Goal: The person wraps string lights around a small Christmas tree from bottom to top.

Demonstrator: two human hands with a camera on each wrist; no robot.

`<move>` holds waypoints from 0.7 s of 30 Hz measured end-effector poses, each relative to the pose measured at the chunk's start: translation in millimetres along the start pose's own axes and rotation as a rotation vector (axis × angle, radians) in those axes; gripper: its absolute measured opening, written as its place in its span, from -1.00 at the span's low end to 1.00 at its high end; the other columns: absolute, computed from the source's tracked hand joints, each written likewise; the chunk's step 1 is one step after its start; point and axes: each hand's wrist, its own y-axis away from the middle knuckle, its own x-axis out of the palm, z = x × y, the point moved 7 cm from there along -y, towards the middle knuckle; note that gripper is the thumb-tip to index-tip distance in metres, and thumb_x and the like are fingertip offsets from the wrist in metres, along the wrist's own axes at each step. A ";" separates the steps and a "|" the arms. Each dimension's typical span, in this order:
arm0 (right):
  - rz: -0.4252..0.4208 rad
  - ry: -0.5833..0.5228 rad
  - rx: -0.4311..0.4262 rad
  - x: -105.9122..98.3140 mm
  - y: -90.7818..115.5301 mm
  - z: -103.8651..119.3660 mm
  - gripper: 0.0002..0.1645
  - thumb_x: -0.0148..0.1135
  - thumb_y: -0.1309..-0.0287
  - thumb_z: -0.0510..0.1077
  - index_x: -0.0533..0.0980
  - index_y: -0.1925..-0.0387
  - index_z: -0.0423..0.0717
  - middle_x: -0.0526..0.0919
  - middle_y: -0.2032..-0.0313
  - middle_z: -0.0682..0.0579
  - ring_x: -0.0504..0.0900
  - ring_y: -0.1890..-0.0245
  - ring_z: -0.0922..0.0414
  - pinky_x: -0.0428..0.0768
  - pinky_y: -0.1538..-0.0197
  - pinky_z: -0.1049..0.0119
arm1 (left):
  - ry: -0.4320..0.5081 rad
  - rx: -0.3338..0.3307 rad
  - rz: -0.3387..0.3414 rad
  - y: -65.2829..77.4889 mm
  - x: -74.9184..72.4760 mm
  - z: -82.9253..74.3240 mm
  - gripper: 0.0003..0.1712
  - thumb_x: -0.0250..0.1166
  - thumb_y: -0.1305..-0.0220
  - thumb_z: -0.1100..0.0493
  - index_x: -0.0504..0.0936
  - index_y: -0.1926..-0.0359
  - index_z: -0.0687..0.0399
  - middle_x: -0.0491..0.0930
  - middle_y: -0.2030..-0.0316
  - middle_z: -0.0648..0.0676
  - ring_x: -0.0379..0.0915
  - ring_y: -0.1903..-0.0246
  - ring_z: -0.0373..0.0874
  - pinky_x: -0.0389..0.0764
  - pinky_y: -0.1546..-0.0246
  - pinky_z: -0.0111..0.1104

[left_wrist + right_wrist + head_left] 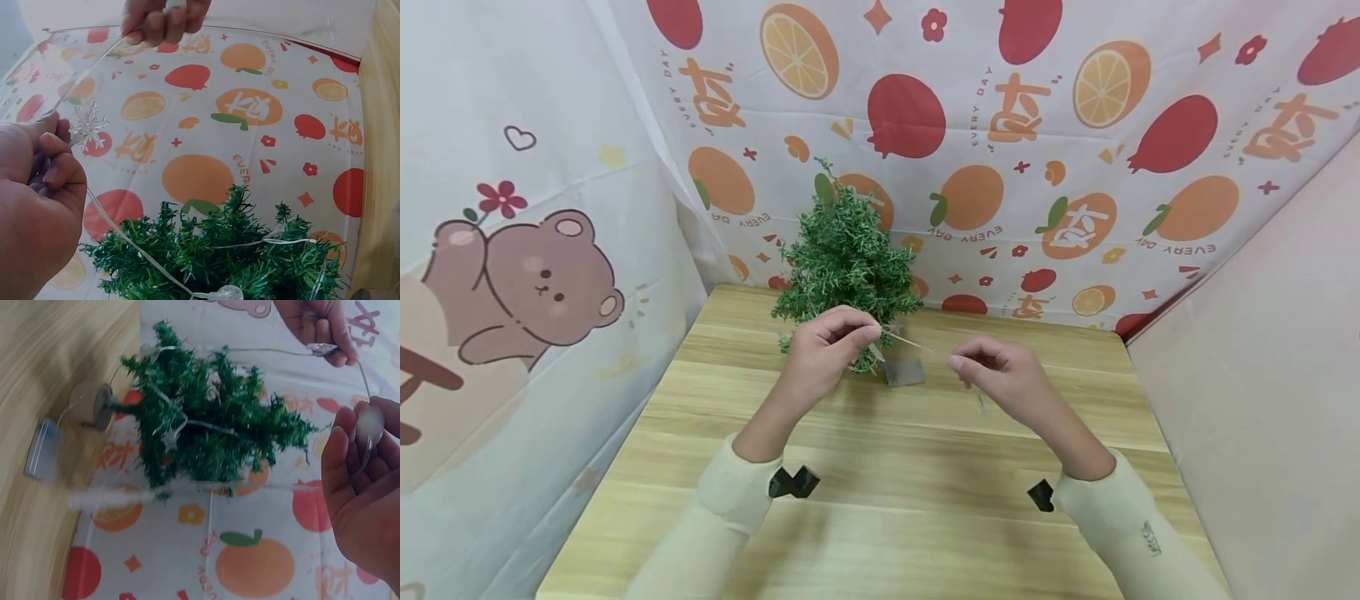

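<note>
My left hand (835,350) pinches a clear string-light wire (910,341) between thumb and forefinger, in front of a small green artificial tree (850,258). A clear snowflake light (89,126) hangs right by those fingers. To the right, my right hand (1003,375) holds a further stretch of the wire, which runs between the two hands. In the right wrist view a round clear bulb (369,422) sits at the right fingers. More of the string, with a star-shaped light (170,439), is draped around the tree's branches.
A small grey battery box (905,372) lies on the wooden table (925,517) beside the tree's round base (90,405). Behind the tree hangs a fruit-printed cloth (970,158); a bear-printed cloth (550,275) hangs at the left. A loose end dangles below the right hand.
</note>
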 end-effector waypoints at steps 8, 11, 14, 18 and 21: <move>-0.032 -0.007 -0.028 -12.8 8.2 -7.2 -0.85 0.19 -0.44 -0.11 0.65 0.16 -0.06 0.61 0.38 0.00 0.55 0.45 0.01 0.59 0.38 0.30 | -0.002 0.034 -0.021 -21.8 1.3 -14.8 -0.84 0.33 -0.39 0.13 0.73 0.17 0.12 0.52 0.42 0.10 0.33 0.50 -0.01 0.42 0.50 -0.35; -0.060 0.006 -0.037 -15.2 10.1 -7.6 -0.84 0.18 -0.45 -0.12 0.65 0.18 -0.07 0.60 0.40 0.05 0.51 0.49 0.02 0.53 0.44 0.32 | -0.005 0.083 -0.033 -34.6 1.9 -23.8 -0.84 0.32 -0.39 0.15 0.73 0.17 0.16 0.53 0.43 0.03 0.34 0.49 -0.06 0.43 0.49 -0.34; -0.087 0.015 -0.047 -17.7 11.4 -5.7 -0.84 0.19 -0.44 -0.13 0.65 0.18 -0.09 0.60 0.42 0.07 0.50 0.50 0.00 0.51 0.47 0.32 | 0.002 0.122 -0.046 -46.0 2.3 -34.8 -0.84 0.34 -0.38 0.17 0.73 0.17 0.18 0.53 0.45 -0.01 0.33 0.50 -0.09 0.42 0.48 -0.35; -0.123 0.014 -0.080 -22.4 12.4 -0.7 -0.84 0.18 -0.44 -0.17 0.65 0.18 -0.15 0.58 0.44 0.08 0.49 0.51 -0.04 0.48 0.50 0.34 | 0.041 0.148 -0.023 -60.1 9.3 -46.6 -0.82 0.35 -0.37 0.17 0.72 0.16 0.22 0.53 0.45 0.04 0.32 0.50 -0.09 0.41 0.48 -0.35; -0.146 0.007 -0.084 -26.1 13.3 -1.1 -0.85 0.18 -0.43 -0.19 0.64 0.20 -0.17 0.57 0.45 0.10 0.48 0.52 -0.01 0.46 0.51 0.36 | 0.079 0.145 0.004 -68.9 18.5 -47.8 -0.81 0.33 -0.38 0.18 0.71 0.15 0.25 0.51 0.44 0.07 0.32 0.49 -0.07 0.41 0.47 -0.37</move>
